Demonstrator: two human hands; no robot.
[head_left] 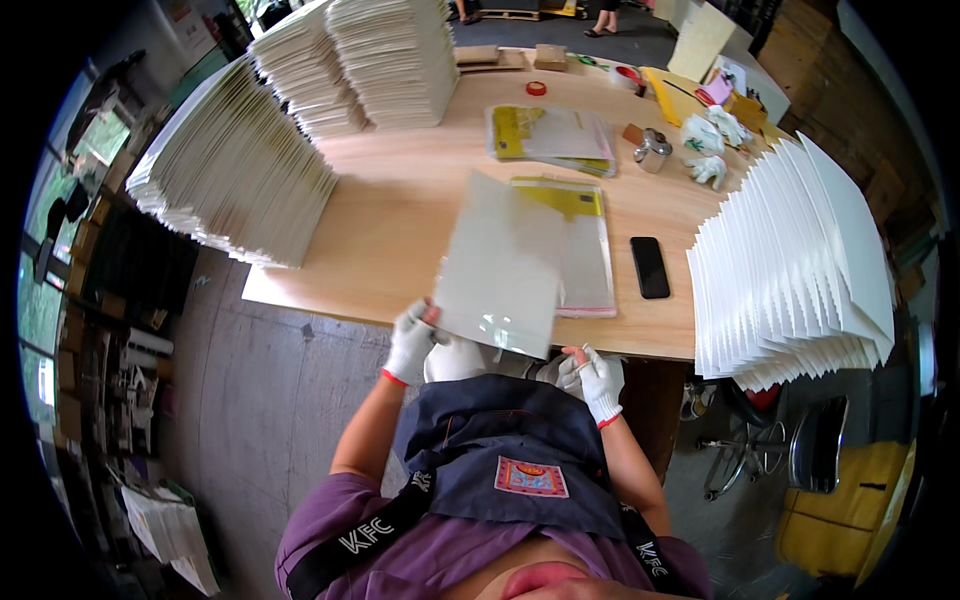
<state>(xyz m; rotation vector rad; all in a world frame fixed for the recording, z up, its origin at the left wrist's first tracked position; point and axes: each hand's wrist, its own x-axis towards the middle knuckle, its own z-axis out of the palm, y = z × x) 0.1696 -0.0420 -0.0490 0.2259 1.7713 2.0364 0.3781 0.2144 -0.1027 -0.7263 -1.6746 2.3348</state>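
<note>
My left hand [412, 338], in a white glove with bare fingertips, grips the lower left corner of a white sheet [500, 265]. The sheet is tilted over the table's front edge, its lower part glossy like clear plastic and its upper end blurred. Close to its lower right corner is my right hand [592, 380], gloved the same way. Those fingers are drawn together in a pinch, and anything between them is too small to make out. Partly behind the sheet lies a stack of clear plastic sleeves [588, 255] with a yellow-green top band.
Tall white stacks [235, 165] stand at the left of the wooden table [380, 215]. On the right are a fanned white stack [790, 270] and a black phone [649, 267]. Farther back lie more sleeves [550, 135], a metal canister [653, 150], gloves [707, 170] and red tape [536, 88].
</note>
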